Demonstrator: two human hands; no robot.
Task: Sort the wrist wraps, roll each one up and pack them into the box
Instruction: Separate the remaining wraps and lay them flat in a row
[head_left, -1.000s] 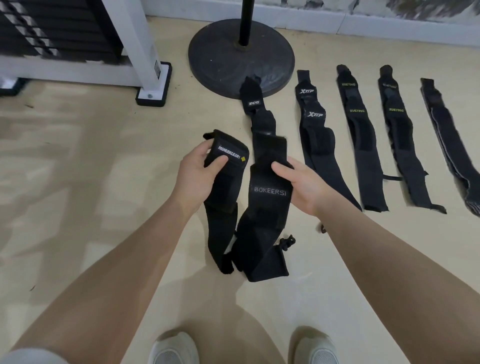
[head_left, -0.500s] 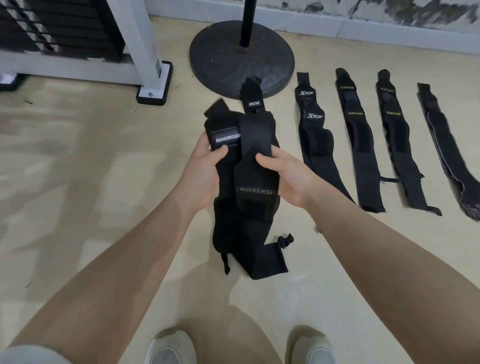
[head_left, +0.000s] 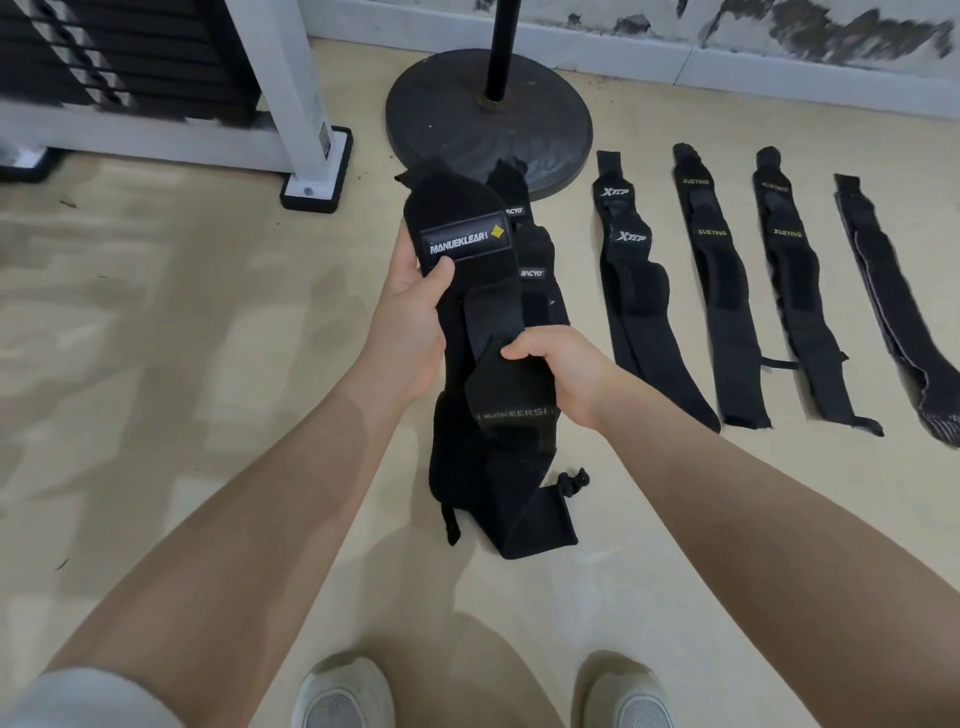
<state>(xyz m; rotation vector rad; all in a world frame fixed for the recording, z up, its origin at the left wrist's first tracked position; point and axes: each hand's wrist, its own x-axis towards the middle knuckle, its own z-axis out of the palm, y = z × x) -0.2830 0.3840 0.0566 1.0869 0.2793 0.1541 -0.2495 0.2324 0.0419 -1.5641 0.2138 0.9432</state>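
While two wraps are held above the floor (head_left: 156, 364), the MANUEKLEAR wrap (head_left: 462, 244) is gripped by the left hand (head_left: 410, 317) and the BOKEERSI wrap (head_left: 511, 395) by the right hand (head_left: 566, 374). Right of these, five wraps (head_left: 722, 291) are laid flat, unrolled. No box is seen; sorting is judged unfinished.

Two black wraps (head_left: 488, 364) in both hands' grip — five more wraps (head_left: 722, 291) on floor

Held wraps (head_left: 488, 374) left of four floor wraps (head_left: 722, 291); stand base (head_left: 488, 119) behind
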